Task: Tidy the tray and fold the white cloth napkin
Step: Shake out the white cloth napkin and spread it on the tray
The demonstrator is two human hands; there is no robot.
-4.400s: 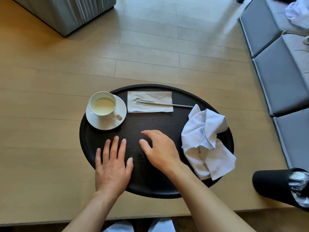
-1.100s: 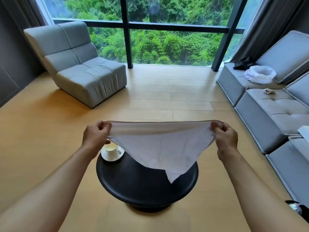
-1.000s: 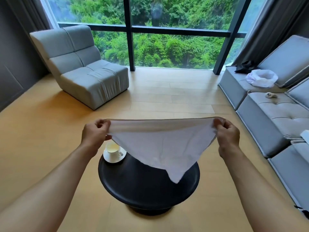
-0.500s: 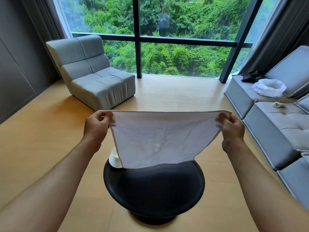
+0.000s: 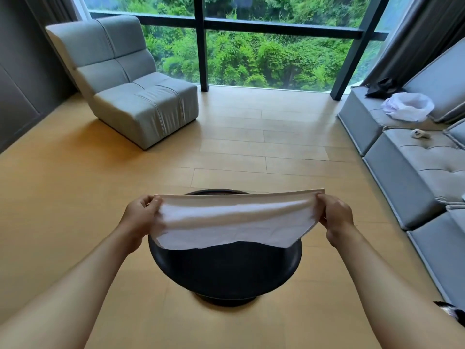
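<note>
The white cloth napkin (image 5: 231, 222) is stretched wide between my hands, low over the far half of the round black tray (image 5: 226, 270). My left hand (image 5: 141, 215) pinches its left corner and my right hand (image 5: 333, 215) pinches its right corner. The cloth's far edge is taut and its near edge sags toward the tray. The cup, saucer and paper napkin on the tray are hidden behind the cloth.
The tray rests on a light wooden surface (image 5: 75, 222). A grey armchair (image 5: 130, 86) stands at the back left before a large window. A grey sofa (image 5: 415, 159) runs along the right, with a white bag (image 5: 407, 107) and a small object on it.
I lifted the crumpled napkin off the tray and spread it by two corners. In the last half second the hands lowered it toward the tray, and it now covers the cup.
</note>
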